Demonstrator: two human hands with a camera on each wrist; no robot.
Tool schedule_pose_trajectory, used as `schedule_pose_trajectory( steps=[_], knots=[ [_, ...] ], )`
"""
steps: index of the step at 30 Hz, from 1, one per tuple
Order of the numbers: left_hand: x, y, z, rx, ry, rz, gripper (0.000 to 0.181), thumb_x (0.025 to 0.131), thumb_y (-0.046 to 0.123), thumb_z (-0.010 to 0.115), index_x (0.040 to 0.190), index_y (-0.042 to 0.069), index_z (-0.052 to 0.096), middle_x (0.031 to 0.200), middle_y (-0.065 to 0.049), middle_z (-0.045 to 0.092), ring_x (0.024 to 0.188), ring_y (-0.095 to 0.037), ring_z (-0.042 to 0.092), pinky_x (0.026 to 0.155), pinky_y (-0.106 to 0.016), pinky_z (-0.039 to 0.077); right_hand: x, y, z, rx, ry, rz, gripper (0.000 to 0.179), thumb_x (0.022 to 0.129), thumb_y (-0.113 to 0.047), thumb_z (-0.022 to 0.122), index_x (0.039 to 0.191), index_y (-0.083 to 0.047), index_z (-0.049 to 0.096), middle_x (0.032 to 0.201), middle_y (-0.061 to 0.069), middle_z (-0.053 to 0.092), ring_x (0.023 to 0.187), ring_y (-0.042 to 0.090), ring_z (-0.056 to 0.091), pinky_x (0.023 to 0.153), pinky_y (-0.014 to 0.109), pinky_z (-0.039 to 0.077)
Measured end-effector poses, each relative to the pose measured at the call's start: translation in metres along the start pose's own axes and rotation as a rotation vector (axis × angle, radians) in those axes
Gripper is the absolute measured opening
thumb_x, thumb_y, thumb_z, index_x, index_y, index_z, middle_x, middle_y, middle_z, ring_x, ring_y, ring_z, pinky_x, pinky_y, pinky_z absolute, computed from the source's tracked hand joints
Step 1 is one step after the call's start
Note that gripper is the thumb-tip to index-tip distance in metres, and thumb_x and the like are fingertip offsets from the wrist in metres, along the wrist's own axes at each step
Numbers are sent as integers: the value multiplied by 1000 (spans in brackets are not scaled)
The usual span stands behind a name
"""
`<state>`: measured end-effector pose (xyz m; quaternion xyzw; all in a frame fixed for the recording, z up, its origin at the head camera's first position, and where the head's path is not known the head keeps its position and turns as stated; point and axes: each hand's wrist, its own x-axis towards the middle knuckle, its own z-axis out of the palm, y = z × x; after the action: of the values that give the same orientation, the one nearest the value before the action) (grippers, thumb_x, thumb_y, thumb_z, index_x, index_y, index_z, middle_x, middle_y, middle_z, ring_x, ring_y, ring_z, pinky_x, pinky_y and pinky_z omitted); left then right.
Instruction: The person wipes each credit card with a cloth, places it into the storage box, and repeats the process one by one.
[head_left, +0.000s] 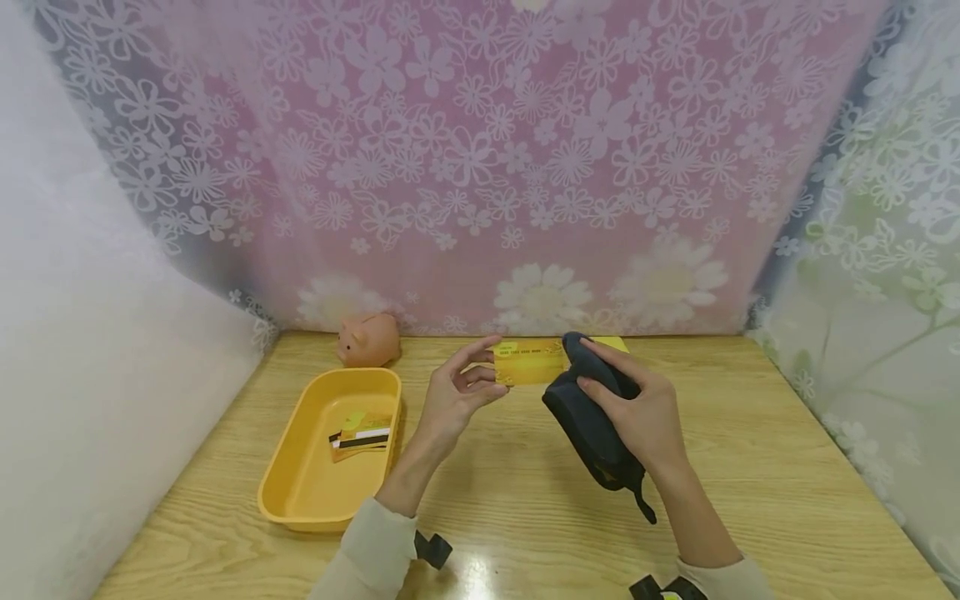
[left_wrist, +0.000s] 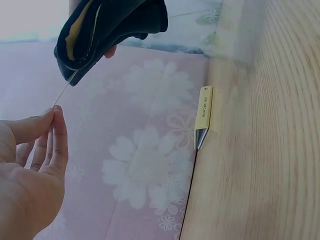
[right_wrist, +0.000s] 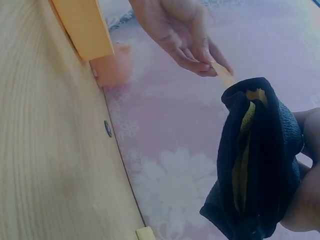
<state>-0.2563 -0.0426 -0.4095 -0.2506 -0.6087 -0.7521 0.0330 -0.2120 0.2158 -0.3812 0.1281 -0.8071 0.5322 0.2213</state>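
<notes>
My left hand (head_left: 459, 392) pinches a yellow bank card (head_left: 525, 363) by its left end, with printed digits towards me. In the left wrist view the card (left_wrist: 61, 95) shows edge-on as a thin line between the fingertips and a dark blue pouch. My right hand (head_left: 645, 412) grips this soft pouch (head_left: 592, 421), thumb and fingers on its side, a short strap hanging below. The card's right end is at the pouch's top opening. In the right wrist view the pouch (right_wrist: 260, 165) gapes, with yellow showing inside.
Left on the wooden table (head_left: 487, 500) stands a yellow plastic tray (head_left: 300, 492) with several cards (head_left: 363, 437) in it. Behind it sits a pink piggy bank (head_left: 370, 340). A yellow object lettered "THE ARCHIVE" (left_wrist: 204, 110) lies by the back edge, before a flowered curtain (head_left: 480, 167).
</notes>
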Motion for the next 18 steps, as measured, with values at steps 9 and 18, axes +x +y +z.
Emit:
schedule_pose_trajectory(
  steps=[9,18],
  knots=[
    [0,-3,1,52,24,-5,59,91,-6,76,146,11,60,123,-9,58,100,-19,66,87,-27,60,-2,-11,3,77,-26,-30,50,94,-10,79,140,-27,69,143,-3,65,126,12,63,90,18,57],
    [-3,-10,12,50,-33,-19,58,94,-6,72,148,8,57,123,-7,60,101,-22,68,84,-29,61,-15,-18,34,115,-124,-97,51,92,-8,81,138,-28,70,143,-5,64,136,15,57,102,20,51]
  ],
)
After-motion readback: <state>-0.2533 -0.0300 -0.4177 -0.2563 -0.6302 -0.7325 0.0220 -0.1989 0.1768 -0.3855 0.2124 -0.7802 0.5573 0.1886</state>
